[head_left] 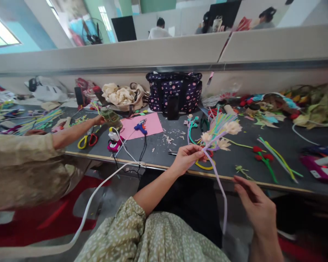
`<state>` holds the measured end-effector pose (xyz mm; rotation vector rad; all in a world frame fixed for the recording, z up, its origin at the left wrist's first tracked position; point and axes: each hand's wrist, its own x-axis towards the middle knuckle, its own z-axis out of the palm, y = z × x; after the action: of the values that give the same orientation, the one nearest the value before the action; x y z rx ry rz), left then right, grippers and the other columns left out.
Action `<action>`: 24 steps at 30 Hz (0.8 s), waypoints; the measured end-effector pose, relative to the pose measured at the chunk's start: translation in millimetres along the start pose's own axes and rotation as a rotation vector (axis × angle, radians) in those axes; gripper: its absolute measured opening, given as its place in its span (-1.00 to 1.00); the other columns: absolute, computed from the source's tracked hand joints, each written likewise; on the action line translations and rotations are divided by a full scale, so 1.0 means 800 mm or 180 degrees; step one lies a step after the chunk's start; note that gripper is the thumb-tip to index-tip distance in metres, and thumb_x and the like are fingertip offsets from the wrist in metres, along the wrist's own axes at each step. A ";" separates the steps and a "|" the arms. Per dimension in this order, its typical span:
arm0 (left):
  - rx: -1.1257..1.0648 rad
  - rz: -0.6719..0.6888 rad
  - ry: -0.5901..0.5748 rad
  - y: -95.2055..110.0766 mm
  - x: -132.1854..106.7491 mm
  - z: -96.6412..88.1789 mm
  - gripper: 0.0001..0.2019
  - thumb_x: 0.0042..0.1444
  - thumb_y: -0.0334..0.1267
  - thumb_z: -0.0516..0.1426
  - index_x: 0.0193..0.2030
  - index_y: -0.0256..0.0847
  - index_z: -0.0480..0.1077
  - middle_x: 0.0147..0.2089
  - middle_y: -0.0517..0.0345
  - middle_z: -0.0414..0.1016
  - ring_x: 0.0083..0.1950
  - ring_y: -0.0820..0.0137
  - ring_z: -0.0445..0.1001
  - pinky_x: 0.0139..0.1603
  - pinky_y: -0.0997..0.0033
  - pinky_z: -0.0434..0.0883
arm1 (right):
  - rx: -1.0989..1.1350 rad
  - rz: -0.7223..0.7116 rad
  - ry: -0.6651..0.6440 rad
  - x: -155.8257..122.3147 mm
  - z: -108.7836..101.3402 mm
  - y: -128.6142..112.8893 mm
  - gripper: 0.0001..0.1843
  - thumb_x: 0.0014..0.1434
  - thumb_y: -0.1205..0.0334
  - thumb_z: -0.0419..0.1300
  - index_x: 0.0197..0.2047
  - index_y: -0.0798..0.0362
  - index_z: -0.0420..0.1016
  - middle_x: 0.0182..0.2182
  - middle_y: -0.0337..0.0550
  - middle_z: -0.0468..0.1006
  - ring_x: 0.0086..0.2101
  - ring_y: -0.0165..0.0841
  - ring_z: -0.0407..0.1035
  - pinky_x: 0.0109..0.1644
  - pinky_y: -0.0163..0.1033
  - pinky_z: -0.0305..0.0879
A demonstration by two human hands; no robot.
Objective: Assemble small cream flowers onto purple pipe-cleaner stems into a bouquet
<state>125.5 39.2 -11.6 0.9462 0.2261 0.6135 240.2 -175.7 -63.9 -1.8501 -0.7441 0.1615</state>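
My left hand [188, 157] pinches a bunch of pastel pipe cleaners [218, 128] topped with cream fabric flowers [233, 127], held over the dark table's front edge. A lilac pipe cleaner [220, 189] trails down from that grip toward my lap. My right hand [255, 205] hovers just right of the trailing stem, fingers apart, holding nothing. A yellow-handled pair of scissors [205, 166] lies on the table under the bunch.
A co-worker's arm [71, 134] reaches in from the left and holds a clear bottle [111, 117]. Nearby lie scissors [87, 140], a blue glue gun [140, 127] on pink paper [150, 123], a dotted bag [175, 91], red flower stems [265, 160] and cables.
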 end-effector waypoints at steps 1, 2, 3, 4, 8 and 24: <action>0.0049 0.0048 0.0070 0.004 -0.004 -0.006 -0.64 -0.17 -0.06 0.34 -0.36 -0.32 0.45 -0.46 0.10 0.51 -0.45 0.44 0.48 -0.31 0.40 0.45 | 0.0039 0.0008 0.0055 0.005 0.006 -0.001 -0.59 0.06 -0.03 0.23 -0.08 0.01 0.51 -0.16 -0.05 0.57 -0.21 -0.21 0.48 -0.03 -0.11 0.40; 0.0095 0.0104 0.0150 0.009 -0.007 -0.013 -0.64 -0.16 -0.07 0.34 -0.36 -0.32 0.45 -0.46 0.10 0.52 -0.45 0.44 0.48 -0.31 0.40 0.45 | 0.0073 0.0015 0.0063 0.010 0.012 -0.002 -0.59 0.06 -0.05 0.23 -0.09 0.02 0.51 -0.18 -0.05 0.58 -0.23 -0.21 0.49 -0.05 -0.11 0.41; 0.0135 0.0165 0.0219 0.015 -0.010 -0.020 -0.65 -0.16 -0.07 0.34 -0.36 -0.33 0.45 -0.46 0.10 0.52 -0.45 0.45 0.48 -0.32 0.40 0.44 | 0.0097 0.0027 0.0017 0.014 0.018 -0.003 -0.58 0.06 -0.05 0.22 -0.10 0.02 0.52 -0.19 -0.05 0.58 -0.24 -0.22 0.49 -0.08 -0.12 0.42; 0.0166 0.0221 0.0285 0.021 -0.012 -0.028 -0.66 -0.15 -0.08 0.34 -0.36 -0.33 0.44 -0.46 0.10 0.52 -0.46 0.45 0.48 -0.32 0.41 0.44 | 0.0109 0.0039 -0.0077 0.017 0.024 -0.003 -0.58 0.06 -0.06 0.22 -0.10 0.03 0.52 -0.21 -0.05 0.59 -0.26 -0.22 0.50 -0.10 -0.13 0.42; 0.0177 0.0443 0.0466 0.032 -0.012 -0.052 -0.69 -0.11 -0.12 0.32 -0.34 -0.33 0.45 -0.46 0.11 0.51 -0.46 0.47 0.47 -0.32 0.43 0.43 | 0.0155 -0.0016 -0.0411 0.026 0.048 -0.005 -0.61 0.09 -0.04 0.20 -0.11 0.03 0.52 -0.24 -0.07 0.60 -0.30 -0.24 0.50 -0.16 -0.18 0.43; -0.0175 0.0198 0.0269 0.015 0.069 -0.080 -0.71 -0.09 -0.15 0.32 -0.35 -0.34 0.42 -0.47 0.11 0.51 -0.50 0.47 0.47 -0.40 0.49 0.39 | -0.0240 -0.1788 -0.0901 0.106 0.131 -0.002 -0.81 0.17 0.22 0.11 -0.20 -0.07 0.54 -0.28 -0.15 0.59 -0.27 -0.24 0.51 -0.14 -0.16 0.45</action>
<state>137.5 120.8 -34.4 0.8778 0.2546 0.7144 260.0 -44.2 -85.4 -1.6340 -1.4526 0.0298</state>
